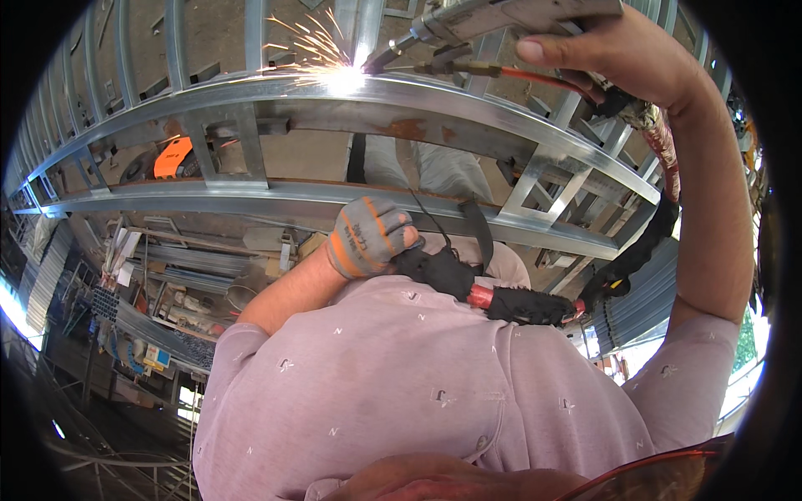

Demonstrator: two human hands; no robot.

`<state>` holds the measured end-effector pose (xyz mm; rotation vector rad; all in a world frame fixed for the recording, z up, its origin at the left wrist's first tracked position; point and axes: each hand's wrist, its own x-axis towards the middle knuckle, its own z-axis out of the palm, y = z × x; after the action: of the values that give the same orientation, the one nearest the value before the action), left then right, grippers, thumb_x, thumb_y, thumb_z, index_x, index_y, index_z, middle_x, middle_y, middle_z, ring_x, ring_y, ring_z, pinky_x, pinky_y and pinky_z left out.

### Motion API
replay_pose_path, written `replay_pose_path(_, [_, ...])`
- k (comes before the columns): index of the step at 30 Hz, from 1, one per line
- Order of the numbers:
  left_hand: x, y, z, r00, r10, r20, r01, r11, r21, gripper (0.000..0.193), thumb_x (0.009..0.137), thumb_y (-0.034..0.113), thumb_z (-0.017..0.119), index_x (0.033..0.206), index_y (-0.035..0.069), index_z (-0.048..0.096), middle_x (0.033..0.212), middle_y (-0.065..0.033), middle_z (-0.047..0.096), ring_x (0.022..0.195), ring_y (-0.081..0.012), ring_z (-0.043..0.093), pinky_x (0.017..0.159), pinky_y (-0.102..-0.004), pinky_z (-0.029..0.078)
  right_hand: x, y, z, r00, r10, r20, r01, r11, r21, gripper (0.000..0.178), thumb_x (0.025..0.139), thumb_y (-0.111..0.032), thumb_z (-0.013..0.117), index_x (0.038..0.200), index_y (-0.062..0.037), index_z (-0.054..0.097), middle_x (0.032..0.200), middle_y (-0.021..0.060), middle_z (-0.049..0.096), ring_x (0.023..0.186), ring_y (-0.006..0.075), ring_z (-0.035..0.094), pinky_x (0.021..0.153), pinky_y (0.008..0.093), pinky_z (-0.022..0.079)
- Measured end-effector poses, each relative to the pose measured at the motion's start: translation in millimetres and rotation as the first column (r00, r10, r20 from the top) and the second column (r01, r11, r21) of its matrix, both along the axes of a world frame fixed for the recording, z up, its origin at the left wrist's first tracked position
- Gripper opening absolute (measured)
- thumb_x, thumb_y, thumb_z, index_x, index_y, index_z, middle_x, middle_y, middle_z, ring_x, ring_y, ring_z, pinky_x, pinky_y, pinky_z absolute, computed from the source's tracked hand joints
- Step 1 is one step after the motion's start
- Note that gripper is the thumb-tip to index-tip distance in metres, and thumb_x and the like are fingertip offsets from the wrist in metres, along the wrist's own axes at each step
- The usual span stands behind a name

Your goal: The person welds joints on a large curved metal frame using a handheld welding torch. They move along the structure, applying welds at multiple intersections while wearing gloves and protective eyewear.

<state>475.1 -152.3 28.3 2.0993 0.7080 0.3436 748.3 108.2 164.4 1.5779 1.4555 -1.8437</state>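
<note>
My right hand [593,52], bare, is wrapped around a grey welding gun [493,20] at the top right, its thumb along the near side. The gun's nozzle points left at a shiny metal rail [443,98], where a white arc [344,79] glares and orange sparks fly up and left. An orange-red hose [543,77] runs under the gun. My left hand [368,238], in a grey and orange glove, is closed at my waist around the end of a black-wrapped cable [518,306]. The glare hides the joint.
Parallel metal rails with upright bars form a long frame across the view, the nearer rail [309,197] close to my waist. An orange device [173,159] lies beyond it on the floor. The thick cable [647,246] loops down at right. Metal stock [184,275] lies at left.
</note>
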Motion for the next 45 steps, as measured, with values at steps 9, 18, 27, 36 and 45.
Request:
replay_pose_path(9, [1,0,-2,1.0,0.012,0.014,-0.012,1.0,-0.011,0.049,0.048,0.029,0.09,0.093,0.021,0.071,0.088,0.0021,0.066,0.08,-0.0224,0.068,0.064,-0.0398,0.051,37,14,-24,0.988,0.121,-0.094,-0.132,0.983,-0.125,0.049,0.104,-0.027,0.076,0.144,0.0,0.066,0.076,0.0001,0.064,0.057,0.0081,0.055,0.05,0.0258,0.049])
replay_pose_path(18, [0,5,3,1.0,-0.001,-0.002,0.0,0.999,-0.047,0.055,0.043,0.031,0.091,0.093,0.022,0.071,0.085,0.0032,0.064,0.077,-0.0222,0.066,0.062,-0.0405,0.05,37,12,-19,0.99,0.122,-0.07,-0.13,0.985,-0.114,0.031,0.101,-0.02,0.077,0.122,0.0019,0.074,0.071,0.0005,0.061,0.056,0.0086,0.055,0.049,0.0261,0.048])
replay_pose_path(27, [-2,1,1,1.0,-0.011,-0.012,0.011,1.0,-0.026,0.057,0.042,0.031,0.091,0.095,0.021,0.072,0.086,0.0025,0.065,0.08,-0.0225,0.068,0.064,-0.0407,0.051,48,8,-26,0.985,0.148,-0.083,-0.155,0.984,-0.087,0.025,0.099,-0.017,0.077,0.116,0.0016,0.074,0.071,0.0011,0.062,0.056,0.0086,0.056,0.049,0.0259,0.048])
replay_pose_path(36, [-3,-1,1,1.0,0.005,0.007,-0.005,1.0,-0.024,0.056,0.043,0.032,0.091,0.094,0.021,0.07,0.086,0.0024,0.065,0.079,-0.0227,0.067,0.063,-0.0417,0.05,56,7,-28,0.983,0.164,-0.085,-0.171,0.982,-0.085,0.019,0.097,-0.014,0.076,0.109,0.0014,0.075,0.071,0.0016,0.063,0.056,0.0087,0.056,0.049,0.0258,0.047])
replay_pose_path(45, [1,3,8,1.0,0.006,-0.014,-0.006,1.0,0.003,0.052,0.046,0.032,0.091,0.092,0.02,0.071,0.088,0.0018,0.067,0.079,-0.0231,0.067,0.063,-0.0409,0.049,65,7,-30,0.981,0.174,-0.087,-0.182,0.979,-0.095,0.013,0.096,-0.011,0.076,0.102,0.0011,0.075,0.071,0.0021,0.063,0.056,0.0087,0.057,0.049,0.0257,0.047])
